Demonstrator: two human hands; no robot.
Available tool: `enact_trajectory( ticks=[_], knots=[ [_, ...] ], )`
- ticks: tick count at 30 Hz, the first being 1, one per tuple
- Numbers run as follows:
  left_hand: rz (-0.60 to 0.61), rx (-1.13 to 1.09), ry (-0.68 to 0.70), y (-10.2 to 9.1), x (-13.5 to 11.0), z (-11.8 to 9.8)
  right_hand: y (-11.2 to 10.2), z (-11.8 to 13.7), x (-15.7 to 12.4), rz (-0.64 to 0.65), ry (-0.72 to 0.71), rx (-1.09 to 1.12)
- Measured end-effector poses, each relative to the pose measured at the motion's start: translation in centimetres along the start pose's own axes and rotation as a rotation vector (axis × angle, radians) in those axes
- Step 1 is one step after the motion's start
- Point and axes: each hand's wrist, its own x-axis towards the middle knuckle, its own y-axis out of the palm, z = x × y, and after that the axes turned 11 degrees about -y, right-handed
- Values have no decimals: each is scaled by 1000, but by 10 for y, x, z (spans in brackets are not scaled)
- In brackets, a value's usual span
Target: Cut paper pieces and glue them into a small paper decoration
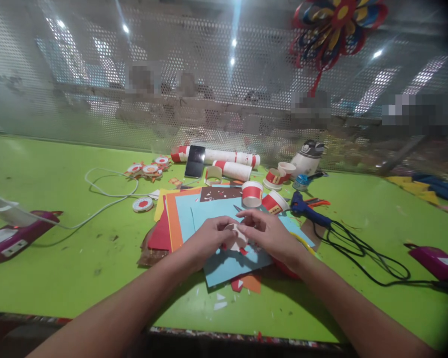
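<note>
Low over the blue paper sheet (224, 271), both hands hold a small white paper disc (236, 239) with red bits along its lower edge. My left hand (213, 237) pinches its left side between thumb and fingers. On the opposite side, my right hand (266, 232) has its thumb and fingertips closed at the upper right edge. The fingers cover part of the disc. Just beyond the hands are a red-and-white paper cup (252, 194) and a second cup lying tilted (275, 203). A yellow scissors handle (302, 242) shows beside my right wrist.
A blue glue gun (309, 210) with a looped black cord lies at right. Purple power strips (22, 233) are at both sides. Behind are stacked paper cups (231, 170), a phone (195, 161), a jug (308, 158) and several finished discs (152, 170). A perforated screen borders the back.
</note>
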Motion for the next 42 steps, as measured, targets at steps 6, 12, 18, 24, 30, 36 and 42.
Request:
enact_trajectory(
  ticks=[6,12,18,24,30,36,42],
  knots=[
    [-28,79,32,0,-1,-2,9,-4,-3,25,-10,-106],
    [-116,-22,44,1,-1,-4,18,-10,-1,-215,5,-40],
    [-212,-105,66,8,1,0,24,-9,1,-375,57,160],
    [-289,-107,157,5,-2,-6,28,-10,-1,-327,26,130],
    [-120,-77,121,-1,-5,-7,9,6,-3,-296,-130,-123],
    [-59,53,63,3,-5,-3,-3,20,-2,-88,-175,-277],
    [-82,13,53,1,-2,-2,-4,14,-1,-3,-219,-234]
  ],
)
